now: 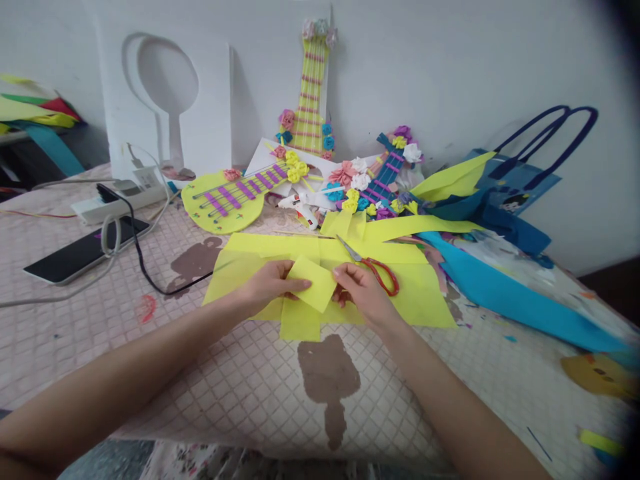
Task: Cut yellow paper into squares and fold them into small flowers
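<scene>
A small square of yellow paper [316, 285] is held up between my two hands. My left hand [274, 283] pinches its left side, thumb on top. At its right corner, the fingers of my right hand [361, 290] are closed on the edge. Beneath lie larger yellow sheets [410, 303], flat on the table, with a narrow strip [300, 328] reaching toward me. Scissors with red handles [383, 275] rest on the sheets just beyond my right hand, their blades pointing away to the left.
Paper-flower guitars, one yellow [225, 207] and one blue [387, 177], stand behind, beside a glue gun [300, 210]. At left are a power strip [117, 203], cables and a phone [83, 250]. Blue paper [510, 300] and a blue bag [530, 180] lie right.
</scene>
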`<state>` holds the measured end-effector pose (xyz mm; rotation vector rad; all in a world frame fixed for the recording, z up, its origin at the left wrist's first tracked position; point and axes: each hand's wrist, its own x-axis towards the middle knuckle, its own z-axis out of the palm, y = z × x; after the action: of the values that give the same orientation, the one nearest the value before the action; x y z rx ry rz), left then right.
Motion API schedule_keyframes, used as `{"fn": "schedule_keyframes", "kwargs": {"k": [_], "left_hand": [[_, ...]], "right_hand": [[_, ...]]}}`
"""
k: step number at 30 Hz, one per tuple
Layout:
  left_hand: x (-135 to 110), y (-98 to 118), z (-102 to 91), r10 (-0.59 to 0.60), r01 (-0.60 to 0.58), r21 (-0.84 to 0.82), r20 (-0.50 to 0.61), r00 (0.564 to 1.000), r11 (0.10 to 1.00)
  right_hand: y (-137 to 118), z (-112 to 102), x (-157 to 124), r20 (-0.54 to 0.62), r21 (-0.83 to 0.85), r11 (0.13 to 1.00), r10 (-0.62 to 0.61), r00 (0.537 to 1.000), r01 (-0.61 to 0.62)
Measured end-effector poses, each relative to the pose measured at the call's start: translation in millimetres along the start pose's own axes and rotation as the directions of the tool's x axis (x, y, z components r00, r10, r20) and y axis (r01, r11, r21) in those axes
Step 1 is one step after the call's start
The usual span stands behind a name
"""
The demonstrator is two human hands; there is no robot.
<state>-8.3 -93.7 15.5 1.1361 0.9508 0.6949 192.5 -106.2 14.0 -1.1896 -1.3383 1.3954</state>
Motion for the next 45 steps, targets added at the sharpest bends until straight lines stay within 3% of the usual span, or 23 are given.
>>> {"fn": "schedule_keyframes", "kwargs": {"k": [5,11,21,27,36,41,45], "left_hand": [[0.2,0.3,-1.4,0.014,-0.014,0.041,0.000,1.000,0.999],[-0.3,-0.1,0.3,0.048,-0.049,0.090,0.013,0.999,0.995],[-0.9,0.5,1.3,0.060,-0.052,0.075,-0.103,0.993,0.996],[0.3,1.0,-0.7,0.130,-0.103,0.169,-0.159,0.979,0.980],[3.3,0.6,-7.0,0.118,-0.084,0.196,-0.170,0.978,0.977],[2.3,4.0,-8.1,0.021,-0.008,0.101,-0.131,0.991,0.995],[1.9,6.1,-9.5,0.037,-0.022,0.117,-0.129,0.991,0.993]], "right_hand": [[-4.4,-1.3,-1.4,0.057,0.026,0.997,0.066,0.996,-0.068],[1.6,-3.2,-0.8,0.136,-0.086,0.996,0.039,0.990,-0.027],[3.8,0.1,-1.2,0.155,-0.099,0.995,0.016,0.988,0.000],[4.7,0.3,-1.7,0.164,-0.098,0.995,0.002,0.986,0.015],[4.6,1.7,-1.5,0.163,-0.087,0.996,0.022,0.986,-0.008],[4.1,-0.8,-0.6,0.117,-0.073,0.997,-0.021,0.993,0.029],[5.6,-1.9,1.6,0.103,-0.068,0.996,-0.047,0.994,0.054]]}}
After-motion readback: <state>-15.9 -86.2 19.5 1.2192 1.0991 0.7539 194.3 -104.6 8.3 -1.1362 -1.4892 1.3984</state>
